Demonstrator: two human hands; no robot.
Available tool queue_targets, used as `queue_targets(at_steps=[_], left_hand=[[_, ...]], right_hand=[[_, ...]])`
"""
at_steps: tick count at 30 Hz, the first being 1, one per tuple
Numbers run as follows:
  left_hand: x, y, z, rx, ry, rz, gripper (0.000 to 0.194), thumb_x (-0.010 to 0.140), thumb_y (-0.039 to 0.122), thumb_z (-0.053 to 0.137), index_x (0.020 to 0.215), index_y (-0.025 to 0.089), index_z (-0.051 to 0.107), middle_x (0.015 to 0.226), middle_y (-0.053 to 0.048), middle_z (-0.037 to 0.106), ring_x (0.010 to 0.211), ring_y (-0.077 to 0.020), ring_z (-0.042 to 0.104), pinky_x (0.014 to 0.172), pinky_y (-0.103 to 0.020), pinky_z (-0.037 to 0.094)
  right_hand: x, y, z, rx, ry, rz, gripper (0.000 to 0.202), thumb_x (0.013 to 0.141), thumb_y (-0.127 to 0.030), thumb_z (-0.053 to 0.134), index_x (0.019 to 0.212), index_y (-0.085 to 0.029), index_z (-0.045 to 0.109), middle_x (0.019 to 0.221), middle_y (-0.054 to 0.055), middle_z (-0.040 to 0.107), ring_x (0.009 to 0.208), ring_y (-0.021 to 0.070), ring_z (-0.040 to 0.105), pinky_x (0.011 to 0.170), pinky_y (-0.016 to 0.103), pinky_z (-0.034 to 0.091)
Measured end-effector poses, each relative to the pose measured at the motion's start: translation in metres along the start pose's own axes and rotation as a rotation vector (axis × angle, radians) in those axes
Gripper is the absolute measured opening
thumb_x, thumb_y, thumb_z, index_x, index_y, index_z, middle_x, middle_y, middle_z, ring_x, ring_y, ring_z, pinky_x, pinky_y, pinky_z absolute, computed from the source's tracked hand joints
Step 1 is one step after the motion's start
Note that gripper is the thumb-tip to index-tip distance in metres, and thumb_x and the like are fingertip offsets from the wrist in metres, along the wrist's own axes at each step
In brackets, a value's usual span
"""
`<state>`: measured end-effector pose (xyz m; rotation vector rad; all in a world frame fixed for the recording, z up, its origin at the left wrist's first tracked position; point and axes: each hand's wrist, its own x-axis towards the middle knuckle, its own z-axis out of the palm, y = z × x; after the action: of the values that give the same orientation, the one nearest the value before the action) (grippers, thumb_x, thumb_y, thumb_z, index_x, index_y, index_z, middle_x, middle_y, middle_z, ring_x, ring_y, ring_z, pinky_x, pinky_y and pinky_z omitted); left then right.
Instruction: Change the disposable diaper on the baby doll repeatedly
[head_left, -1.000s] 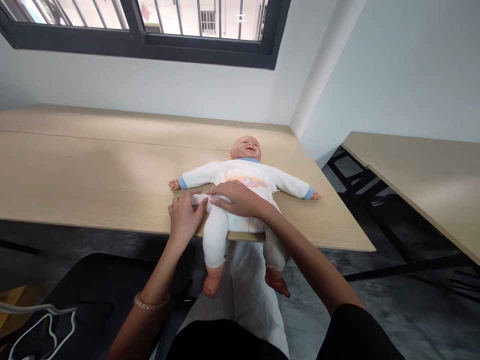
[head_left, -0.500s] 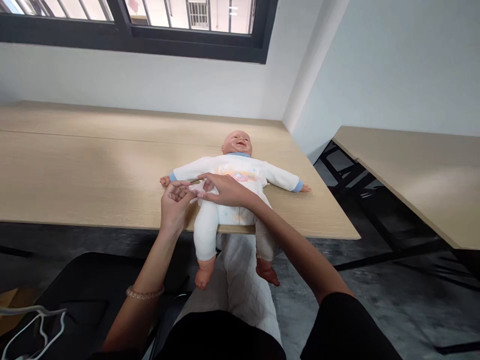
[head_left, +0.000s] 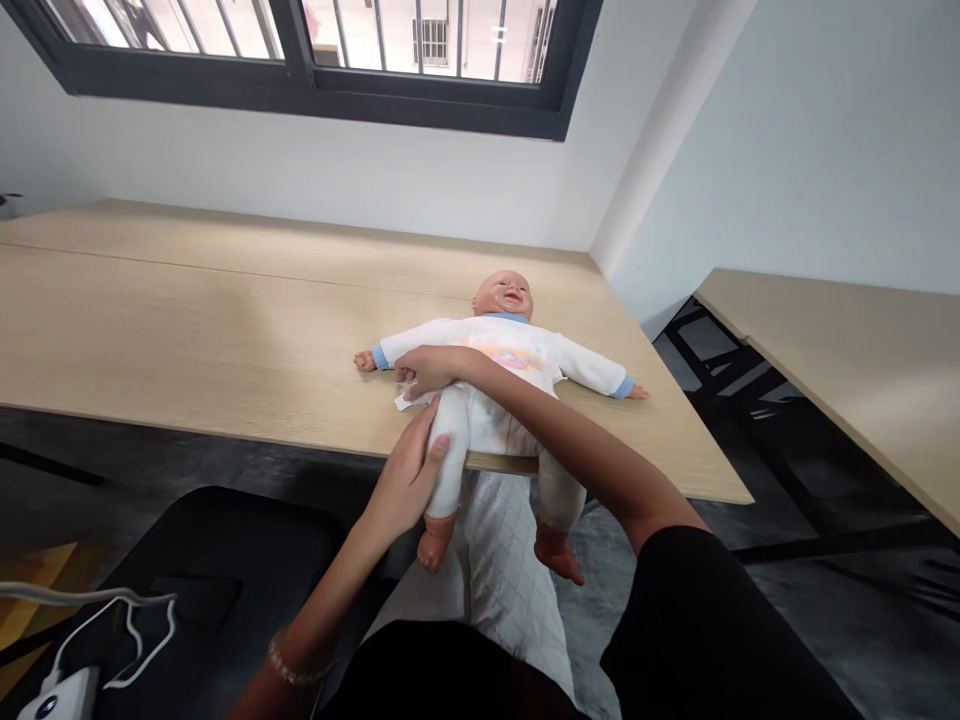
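A baby doll (head_left: 596, 363) in a white suit with blue cuffs lies on its back at the table's front edge, its legs hanging over. A white diaper (head_left: 491, 425) with a printed band sits around its hips. My left hand (head_left: 409, 475) is wrapped round the doll's leg on the left, thumb on top. My right hand (head_left: 431, 368) reaches across the doll to its left hip with curled fingers, pinching the diaper's side. A white flap of the diaper (head_left: 405, 402) sticks out below these fingers. The fingertips are partly hidden.
The doll lies on a long wooden table (head_left: 225, 350) by the wall. A second table (head_left: 840, 350) stands at the right, across a gap. Lower left, a black chair (head_left: 225, 560) bears a white cable (head_left: 142, 600) and a white device (head_left: 67, 695).
My left hand has let go of the diaper's side flap and moved down to the doll's leg. My right hand's fingers have curled at the hip. The view has shifted left.
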<state>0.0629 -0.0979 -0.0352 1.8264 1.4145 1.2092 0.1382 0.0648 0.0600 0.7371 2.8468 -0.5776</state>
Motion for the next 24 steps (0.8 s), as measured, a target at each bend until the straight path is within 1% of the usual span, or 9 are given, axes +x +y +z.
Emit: queue_targets(at_steps=[3,5,8,11,13,16,18,21,24], left_hand=[[-0.004,0.007,0.008,0.012,-0.034,-0.023,0.066,0.102,0.050,0.042,0.158,0.019,0.026,0.163,-0.015,0.034,0.153,-0.0279,0.030,0.126,-0.050,0.026],[-0.004,0.009,0.011,0.038,-0.044,0.008,0.073,0.100,0.051,0.050,0.160,0.020,0.021,0.163,-0.016,0.033,0.153,-0.0296,0.028,0.125,-0.051,0.026],[-0.002,0.009,0.014,0.066,-0.033,0.047,0.071,0.100,0.047,0.051,0.159,0.022,0.022,0.158,-0.017,0.038,0.150,-0.0300,0.034,0.123,-0.052,0.030],[-0.001,0.010,0.014,0.086,-0.013,0.056,0.067,0.100,0.044,0.050,0.158,0.023,0.024,0.159,-0.016,0.037,0.150,-0.0302,0.034,0.123,-0.053,0.030],[-0.001,0.010,0.014,0.098,-0.004,0.054,0.066,0.100,0.043,0.051,0.158,0.023,0.024,0.159,-0.016,0.037,0.151,-0.0305,0.033,0.123,-0.053,0.030],[0.000,0.012,0.014,0.103,-0.004,0.047,0.065,0.101,0.043,0.051,0.157,0.024,0.025,0.156,-0.016,0.040,0.149,-0.0296,0.036,0.122,-0.053,0.032],[0.001,0.012,0.014,0.108,0.005,0.036,0.063,0.101,0.044,0.050,0.156,0.023,0.028,0.154,-0.016,0.041,0.148,-0.0296,0.037,0.122,-0.053,0.032],[0.006,0.013,0.015,0.100,0.036,0.023,0.063,0.101,0.047,0.048,0.155,0.021,0.030,0.154,-0.017,0.040,0.148,-0.0298,0.036,0.123,-0.053,0.031],[0.016,0.013,0.017,0.063,0.054,0.008,0.067,0.101,0.051,0.045,0.156,0.017,0.028,0.156,-0.018,0.039,0.149,-0.0295,0.034,0.124,-0.053,0.027]], right_hand=[[0.006,-0.002,-0.001,-0.083,-0.120,0.050,0.050,0.075,-0.013,0.082,0.122,-0.008,0.064,0.123,0.010,0.068,0.102,0.0204,0.064,0.073,0.023,0.044],[0.009,-0.003,-0.002,-0.133,-0.201,0.085,0.057,0.072,-0.010,0.083,0.125,-0.009,0.063,0.120,0.009,0.068,0.099,0.0199,0.063,0.069,0.022,0.043],[0.010,-0.002,-0.003,-0.146,-0.298,0.103,0.046,0.072,-0.010,0.081,0.116,-0.010,0.068,0.107,0.006,0.071,0.085,0.0177,0.062,0.062,0.023,0.040],[0.011,0.000,-0.003,-0.124,-0.330,0.079,0.030,0.077,-0.009,0.076,0.107,-0.011,0.071,0.098,0.003,0.070,0.077,0.0141,0.058,0.060,0.022,0.038],[0.011,0.002,-0.003,-0.107,-0.307,0.052,0.025,0.079,-0.010,0.074,0.103,-0.011,0.071,0.094,0.002,0.069,0.075,0.0127,0.056,0.061,0.022,0.037],[0.012,0.006,-0.002,-0.079,-0.256,0.007,0.022,0.080,-0.012,0.074,0.101,-0.012,0.069,0.091,0.000,0.067,0.073,0.0111,0.054,0.062,0.021,0.037],[0.012,0.009,-0.002,-0.019,-0.213,-0.033,0.019,0.082,-0.014,0.073,0.099,-0.013,0.067,0.090,-0.001,0.066,0.071,0.0101,0.053,0.061,0.020,0.037],[0.011,0.016,-0.005,0.123,-0.093,-0.092,0.014,0.081,-0.013,0.073,0.092,-0.013,0.065,0.082,-0.002,0.064,0.070,0.0098,0.053,0.061,0.020,0.038],[0.009,0.024,-0.015,0.204,0.036,-0.139,0.011,0.080,-0.014,0.074,0.086,-0.013,0.065,0.074,-0.003,0.063,0.069,0.0099,0.054,0.064,0.020,0.038]])
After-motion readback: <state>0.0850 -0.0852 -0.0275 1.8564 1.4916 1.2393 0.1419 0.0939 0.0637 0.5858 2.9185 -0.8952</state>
